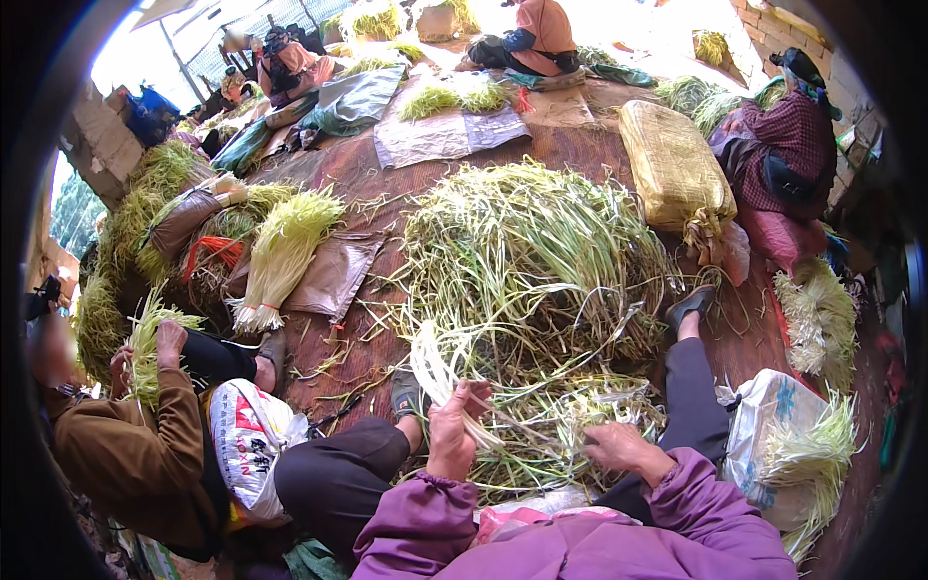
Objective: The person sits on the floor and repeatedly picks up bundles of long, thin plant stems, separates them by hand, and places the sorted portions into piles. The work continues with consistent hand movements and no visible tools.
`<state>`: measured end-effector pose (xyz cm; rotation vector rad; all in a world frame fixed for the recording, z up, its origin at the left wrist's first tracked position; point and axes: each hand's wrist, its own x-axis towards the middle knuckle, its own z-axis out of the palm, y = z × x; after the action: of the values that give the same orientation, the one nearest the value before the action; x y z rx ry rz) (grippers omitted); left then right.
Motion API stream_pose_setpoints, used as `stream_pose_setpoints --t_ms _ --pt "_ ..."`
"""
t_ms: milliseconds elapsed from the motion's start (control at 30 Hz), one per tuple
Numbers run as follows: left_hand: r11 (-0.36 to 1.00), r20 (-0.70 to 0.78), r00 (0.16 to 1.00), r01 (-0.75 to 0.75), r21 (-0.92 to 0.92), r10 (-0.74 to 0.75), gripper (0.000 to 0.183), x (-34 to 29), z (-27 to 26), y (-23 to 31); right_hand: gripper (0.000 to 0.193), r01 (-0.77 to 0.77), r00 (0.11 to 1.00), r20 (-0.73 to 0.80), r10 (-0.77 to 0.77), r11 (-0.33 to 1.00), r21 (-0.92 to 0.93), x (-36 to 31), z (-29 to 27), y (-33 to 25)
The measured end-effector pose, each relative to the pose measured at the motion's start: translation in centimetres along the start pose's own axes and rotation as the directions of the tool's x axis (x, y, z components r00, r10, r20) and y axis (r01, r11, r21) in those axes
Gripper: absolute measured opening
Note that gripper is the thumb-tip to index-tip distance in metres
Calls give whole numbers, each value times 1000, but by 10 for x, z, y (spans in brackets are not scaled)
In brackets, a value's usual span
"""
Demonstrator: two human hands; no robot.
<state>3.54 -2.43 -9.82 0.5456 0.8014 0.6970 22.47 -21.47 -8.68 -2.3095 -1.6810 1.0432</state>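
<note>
Above the litter of loose stalks (536, 464), the left hand (454, 435) holds a small bunch of pale stalks (433, 367); its fingers are bent closed around the bunch, whose white ends stick out above the hand; the right hand (623, 448) is well apart from it, low at the right side of the litter, with fingers curled, and whether they pinch a stalk I cannot tell; just beyond lies the big green heap (541, 261), where stalks cross in many directions. If one stalk were pulled quickly from such a tangle, it could snap or drag its neighbours, I think; if the left grip became loose, thin stalks could slide out into the litter; too hard a grip could bruise them.
</note>
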Motion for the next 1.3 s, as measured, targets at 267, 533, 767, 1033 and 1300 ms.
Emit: stream_pose_setpoints --t_ms 267,533,767,1033,1300 --pt "997 58 998 24 -73 -19 16 -23 8 -15 42 91 996 -75 -58 784 614 -9 3 -29" --pt "982 168 984 30 185 -62 17 -79 -1 -63 33 382 835 -541 -99 812 441 5 16 -97" --pt "945 173 949 219 242 -264 17 -110 2 -62 13 402 855 -469 -222 855 329 -17 28 -96" --pt "983 180 967 177 42 -182 19 -121 5 -43 37 60 998 -17 -66 720 691 -58 25 -69" --pt "978 175 964 208 -29 -200 20 -105 14 -45 29 220 968 -44 -248 746 629 -32 39 -71"
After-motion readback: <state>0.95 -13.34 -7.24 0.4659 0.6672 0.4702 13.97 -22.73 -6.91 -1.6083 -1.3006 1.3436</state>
